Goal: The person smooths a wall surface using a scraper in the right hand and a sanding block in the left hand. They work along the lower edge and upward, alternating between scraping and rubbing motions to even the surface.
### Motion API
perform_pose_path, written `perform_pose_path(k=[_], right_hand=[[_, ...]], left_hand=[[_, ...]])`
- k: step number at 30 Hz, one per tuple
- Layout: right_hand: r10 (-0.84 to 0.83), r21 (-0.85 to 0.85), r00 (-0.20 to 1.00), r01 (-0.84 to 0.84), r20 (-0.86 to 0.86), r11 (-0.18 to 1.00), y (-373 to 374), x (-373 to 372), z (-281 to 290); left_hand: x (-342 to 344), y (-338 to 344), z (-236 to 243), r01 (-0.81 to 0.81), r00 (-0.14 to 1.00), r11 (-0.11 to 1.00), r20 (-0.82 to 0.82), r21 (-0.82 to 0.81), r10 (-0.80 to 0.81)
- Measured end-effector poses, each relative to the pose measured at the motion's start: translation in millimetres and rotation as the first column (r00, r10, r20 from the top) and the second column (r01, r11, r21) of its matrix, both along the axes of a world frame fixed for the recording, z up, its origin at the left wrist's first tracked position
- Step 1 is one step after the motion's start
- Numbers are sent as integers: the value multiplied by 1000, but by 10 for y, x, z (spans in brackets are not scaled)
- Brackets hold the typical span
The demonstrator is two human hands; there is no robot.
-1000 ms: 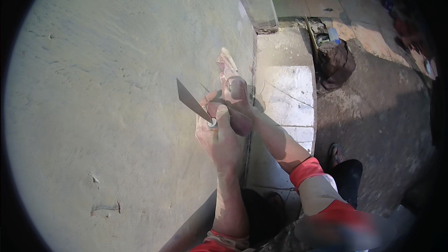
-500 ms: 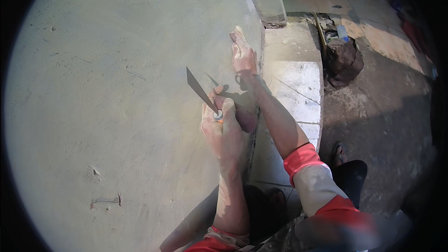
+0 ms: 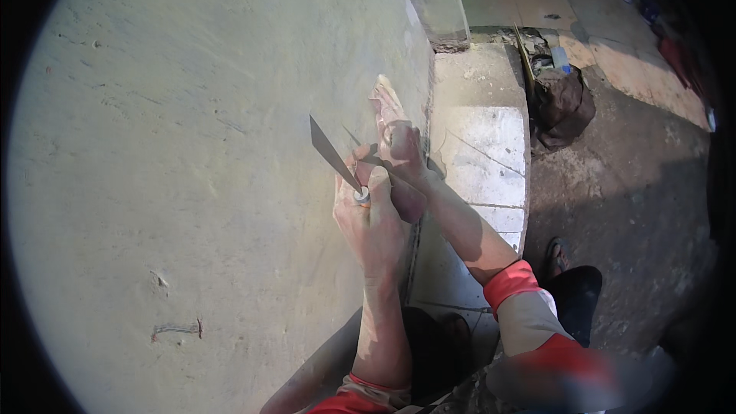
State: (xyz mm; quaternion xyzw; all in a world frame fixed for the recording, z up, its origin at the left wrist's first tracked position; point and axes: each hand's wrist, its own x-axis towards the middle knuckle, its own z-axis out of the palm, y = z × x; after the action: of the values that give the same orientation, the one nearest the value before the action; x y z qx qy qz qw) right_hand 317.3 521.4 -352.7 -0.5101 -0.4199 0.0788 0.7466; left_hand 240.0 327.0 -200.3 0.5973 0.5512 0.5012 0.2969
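Closest to my camera, the red cuffs of two sleeves come in from the lower edge, with a dark trouser leg on the right and a foot in a flip-flop beyond it. I have the left hand near the wall's lower edge, its fingers curled tight around a putty knife whose thin flared blade points up and left from a pale collar. A reddish-brown piece lies at that same hand, reaching toward the right forearm; what it is I can't tell.

Just beyond, the right hand is at the wall, also near its lower edge, with its fingers closed on a pinkish folded piece. I can't judge from here how firmly it presses. Along that edge of the wall runs a white-tiled ledge.

Past the ledge's outer edge, near its far corner, I see a crumpled brown bag with a blue-and-white thing at its top, then dark red cloth farther off.
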Motion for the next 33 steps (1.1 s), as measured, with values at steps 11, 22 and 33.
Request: perform_pose_path(k=[11,22,33], right_hand=[[369,244,929,-366,33,898,-1091,-552,-8],[528,-32,847,-531,-59,847,-1268,-579,88],[874,112,299,-924,-384,365,-1464,-393,543]], left_hand=[[-25,-35,35,-4,1000,1000,3,15,4],[-133,-79,0,22,999,991,38,131,-27],[13,-229,160,1,970,995,243,104,-26]])
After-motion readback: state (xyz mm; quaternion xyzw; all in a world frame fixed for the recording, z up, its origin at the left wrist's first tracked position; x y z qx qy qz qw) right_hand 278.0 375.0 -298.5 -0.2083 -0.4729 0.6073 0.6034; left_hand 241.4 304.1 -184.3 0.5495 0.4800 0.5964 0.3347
